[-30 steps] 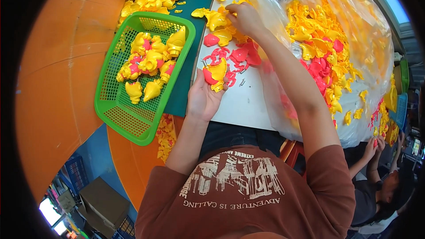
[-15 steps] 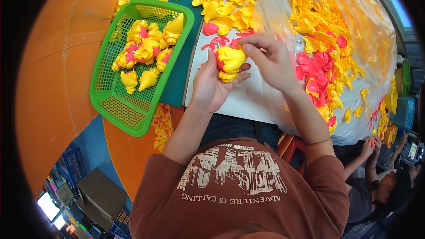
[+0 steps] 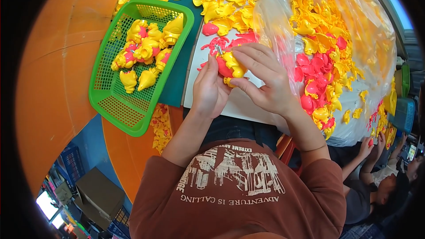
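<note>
Between my two hands is a yellow-and-red plastic toy figure (image 3: 226, 65), with a small metal pin sticking up from it. My left hand (image 3: 209, 89) cups it from the left, thumb against its red side. My right hand (image 3: 265, 75) grips its yellow side, fingers over the top and thumb below. Just beyond lie loose red plastic pieces (image 3: 217, 43) and a rounded red piece (image 3: 210, 28). Yellow shell parts (image 3: 239, 11) are heaped farther back on the white board (image 3: 199, 64).
To the left stands a green mesh basket (image 3: 142, 128) holding several yellow-and-red figures (image 3: 146, 51). A clear plastic bag (image 3: 276, 22) spreads on the right under heaped yellow pieces (image 3: 318, 26) and red pieces (image 3: 312, 68). Other people's hands (image 3: 372, 146) work at far right.
The figure has been turned, so its red side and metal pin now show. My right hand has come down from above and closed around its yellow side.
</note>
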Tool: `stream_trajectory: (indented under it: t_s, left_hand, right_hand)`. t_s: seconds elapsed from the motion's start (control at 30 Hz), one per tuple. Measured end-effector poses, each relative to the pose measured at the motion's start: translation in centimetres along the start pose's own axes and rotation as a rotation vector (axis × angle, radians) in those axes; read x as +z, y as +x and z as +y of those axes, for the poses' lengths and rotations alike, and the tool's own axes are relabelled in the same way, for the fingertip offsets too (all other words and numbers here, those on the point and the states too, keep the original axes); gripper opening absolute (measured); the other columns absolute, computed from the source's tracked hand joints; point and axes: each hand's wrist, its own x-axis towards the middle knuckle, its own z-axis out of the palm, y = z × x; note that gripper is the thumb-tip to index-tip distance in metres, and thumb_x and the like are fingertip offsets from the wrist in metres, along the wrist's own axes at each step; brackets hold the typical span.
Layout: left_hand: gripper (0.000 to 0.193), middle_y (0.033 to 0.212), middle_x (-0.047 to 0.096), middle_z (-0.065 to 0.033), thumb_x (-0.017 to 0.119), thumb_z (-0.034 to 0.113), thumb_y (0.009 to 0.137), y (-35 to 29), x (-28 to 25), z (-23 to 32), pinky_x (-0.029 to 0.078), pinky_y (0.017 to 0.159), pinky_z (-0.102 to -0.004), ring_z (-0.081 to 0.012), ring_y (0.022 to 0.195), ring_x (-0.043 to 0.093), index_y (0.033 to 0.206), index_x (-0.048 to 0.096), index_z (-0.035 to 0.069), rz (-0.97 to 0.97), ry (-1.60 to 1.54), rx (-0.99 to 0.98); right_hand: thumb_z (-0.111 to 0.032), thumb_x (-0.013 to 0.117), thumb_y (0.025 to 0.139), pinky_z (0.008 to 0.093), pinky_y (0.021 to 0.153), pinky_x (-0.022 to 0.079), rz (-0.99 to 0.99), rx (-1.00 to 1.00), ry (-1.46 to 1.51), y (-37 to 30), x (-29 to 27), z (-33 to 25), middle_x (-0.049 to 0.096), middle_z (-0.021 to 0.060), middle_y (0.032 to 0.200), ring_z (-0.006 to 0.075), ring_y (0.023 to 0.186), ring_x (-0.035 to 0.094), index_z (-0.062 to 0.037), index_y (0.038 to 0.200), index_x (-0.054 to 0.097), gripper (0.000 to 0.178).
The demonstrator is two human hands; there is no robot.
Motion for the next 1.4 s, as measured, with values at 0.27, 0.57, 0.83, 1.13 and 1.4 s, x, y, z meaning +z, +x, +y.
stream_trajectory:
  t_s: [0.27,0.57,0.83,1.13,1.4]
  left_hand:
    - [0.045,0.126,0.046,-0.0123,0.025,0.033,0.101,-0.8,0.4,0.1,0.044,0.093,-0.0346,-0.0203,0.115,0.049,0.130,0.034,0.000,-0.032,0.036,0.060]
    - [0.052,0.128,0.042,-0.0091,0.026,0.038,0.100,-2.3,1.0,-0.5,0.041,0.094,-0.0303,-0.0167,0.117,0.045,0.139,0.023,0.003,0.067,0.306,0.128]
    - [0.053,0.124,0.044,-0.0068,0.028,0.042,0.099,-2.3,0.5,-0.5,0.042,0.089,-0.0250,-0.0124,0.110,0.048,0.137,0.024,0.006,-0.019,0.319,0.124]
    - [0.045,0.117,0.048,-0.0088,0.047,0.023,0.097,-2.3,0.9,-0.6,0.042,0.090,-0.0257,-0.0116,0.106,0.050,0.132,0.029,0.002,-0.162,0.463,0.211]
    - [0.061,0.120,0.049,-0.0145,0.061,0.027,0.088,-2.5,0.7,-1.2,0.048,0.087,-0.0341,-0.0211,0.103,0.055,0.132,0.030,-0.002,-0.211,0.448,0.226]
  right_hand:
    - [-0.009,0.073,0.072,0.0414,0.096,0.040,-0.063,0.017,0.071,0.1,0.3,-0.3,0.057,0.0160,0.122,0.0350,0.117,0.050,-0.0005,0.119,0.057,0.051]
    - [-0.007,0.072,0.072,0.0469,0.105,0.033,-0.099,-0.007,0.127,-0.1,-0.2,-0.8,0.055,0.0200,0.122,0.0359,0.118,0.050,-0.0005,0.121,0.056,0.052]
    - [-0.004,0.072,0.072,0.0473,0.104,0.034,-0.094,-0.031,0.144,-0.3,-0.9,-1.6,0.056,0.0207,0.120,0.0350,0.116,0.052,0.0011,0.121,0.055,0.052]
    - [-0.002,0.067,0.076,0.0439,0.107,0.029,-0.214,0.024,0.213,-0.5,-1.3,-0.8,0.048,0.0223,0.131,0.0364,0.128,0.040,0.0000,0.126,0.052,0.052]
    - [-0.010,0.050,0.093,0.0331,0.098,0.040,0.042,0.584,1.031,-0.3,-0.5,-0.2,0.054,0.0178,0.124,0.0221,0.115,0.051,0.0066,0.123,0.051,0.034]
